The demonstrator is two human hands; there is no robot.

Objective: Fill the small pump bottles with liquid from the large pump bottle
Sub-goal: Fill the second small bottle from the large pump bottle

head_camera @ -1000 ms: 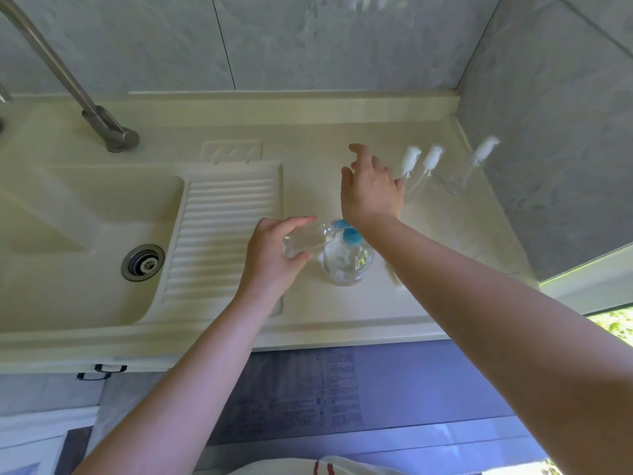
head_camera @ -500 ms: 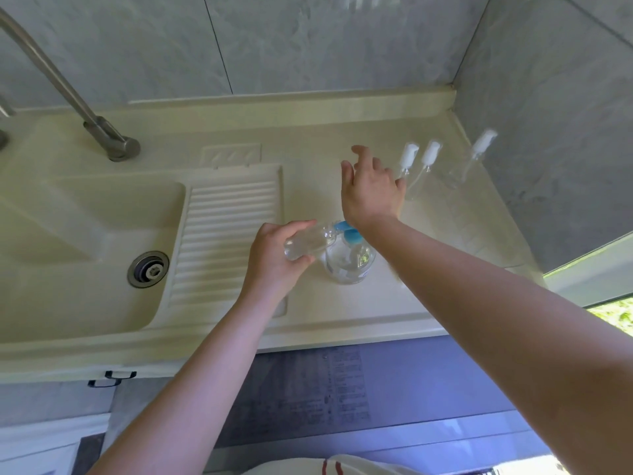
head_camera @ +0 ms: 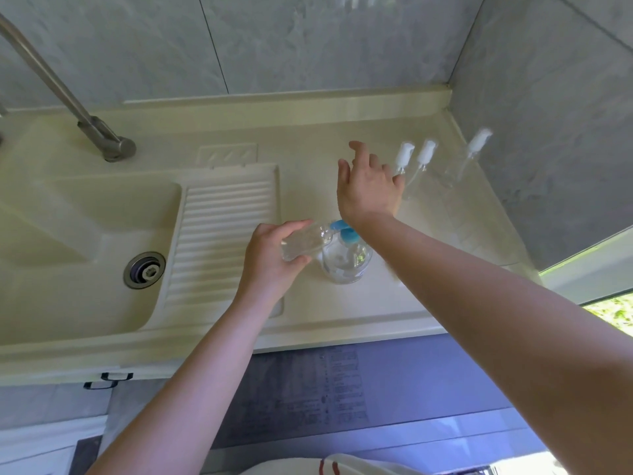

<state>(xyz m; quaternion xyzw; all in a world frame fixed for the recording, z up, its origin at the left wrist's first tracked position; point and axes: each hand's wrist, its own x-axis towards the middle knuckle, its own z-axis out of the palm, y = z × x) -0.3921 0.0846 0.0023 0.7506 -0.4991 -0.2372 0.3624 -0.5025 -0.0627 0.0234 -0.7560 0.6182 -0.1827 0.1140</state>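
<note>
While the left hand (head_camera: 270,258) held a small bottle (head_camera: 303,242) tilted, mouth toward the large pump bottle (head_camera: 346,260) on the table (head_camera: 308,186), the right hand (head_camera: 368,190) hovered above, fingers spread — nearer the capped bottles (head_camera: 414,162) just right.

Small print covers the blue panel (head_camera: 308,389) below the counter, too blurred to read.

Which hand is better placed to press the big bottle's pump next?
The right hand: it hovers open over the blue pump, while the left hand grips the small bottle at the spout.
</note>
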